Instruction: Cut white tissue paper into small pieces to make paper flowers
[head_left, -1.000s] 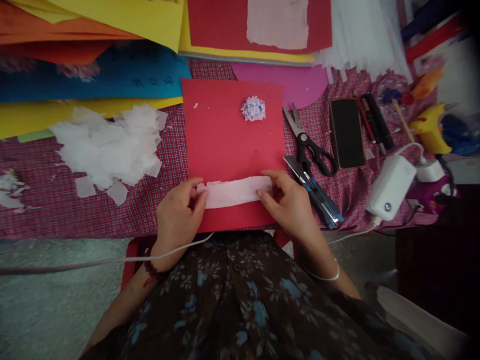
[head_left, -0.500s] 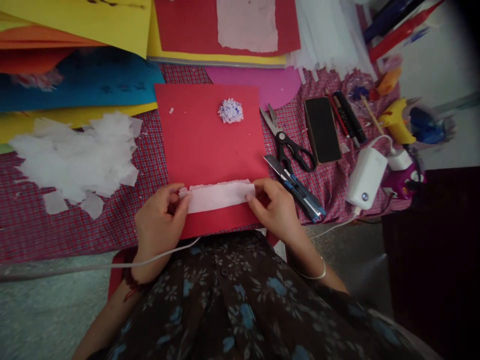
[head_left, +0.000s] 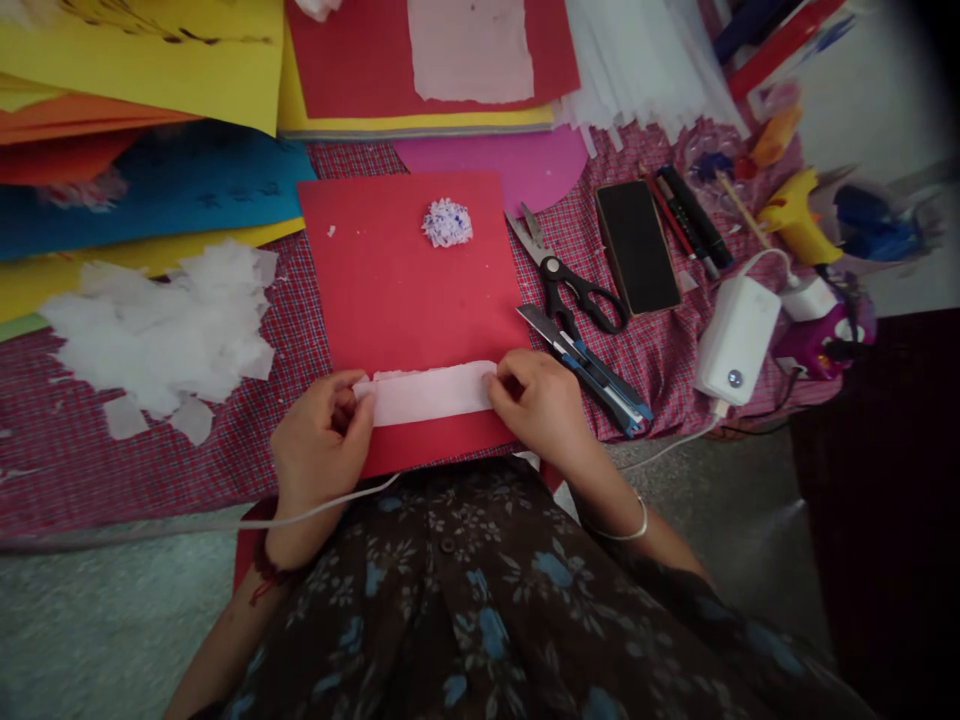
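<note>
A folded strip of white paper [head_left: 431, 395] lies across the near part of a red sheet [head_left: 409, 290]. My left hand [head_left: 321, 430] pinches the strip's left end between thumb and fingers. At the right end, my right hand [head_left: 541, 405] has its thumb and curled fingers closed on the paper. The strip's upper edge looks layered and slightly ragged. Farther up the red sheet sits a small clump of white and blue paper shreds [head_left: 448, 222].
Right of the red sheet lie scissors [head_left: 553, 268], a utility knife [head_left: 592, 370], a phone [head_left: 639, 246], pens [head_left: 694, 220] and a white power bank [head_left: 737, 340]. A pile of white paper pieces [head_left: 161, 330] is at left. Coloured sheets [head_left: 142, 60] stack behind. A white cable [head_left: 330, 508] crosses my left wrist.
The camera view has swung, so the whole table appears shifted left. My right hand's fingers have drawn closer together at the strip's right end. My left hand keeps its pinch.
</note>
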